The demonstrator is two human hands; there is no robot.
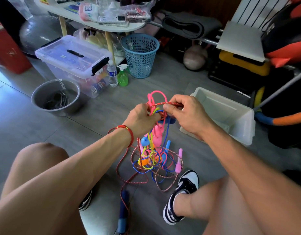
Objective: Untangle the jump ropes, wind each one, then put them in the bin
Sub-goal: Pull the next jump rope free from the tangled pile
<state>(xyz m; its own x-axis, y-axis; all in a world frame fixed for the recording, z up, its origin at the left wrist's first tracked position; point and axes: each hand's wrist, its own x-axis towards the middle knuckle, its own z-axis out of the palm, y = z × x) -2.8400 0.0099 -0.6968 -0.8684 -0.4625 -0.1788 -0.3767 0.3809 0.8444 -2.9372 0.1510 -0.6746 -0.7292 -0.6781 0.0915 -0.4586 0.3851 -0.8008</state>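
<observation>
Red-and-white braided rope (165, 103) is pinched between thumb and fingers of the right hand (183, 114), drawn out of a knot of jump ropes (153, 150) held up over the floor. The left hand (141, 120) has its grip closed on the knot's top, where pink, yellow and blue cords cross. The remainder hangs down to the floor between the person's feet, handles among the loops.

The white bin (231, 116) stands open just right of the hands; no rope is visible in it.

Risks, as judged:
- Pulling the braided strand hard would likely tighten the knot.
- Dangling handles may snag other loops.
- Loops on the floor lie near the shoe (182, 195) and could catch.
</observation>
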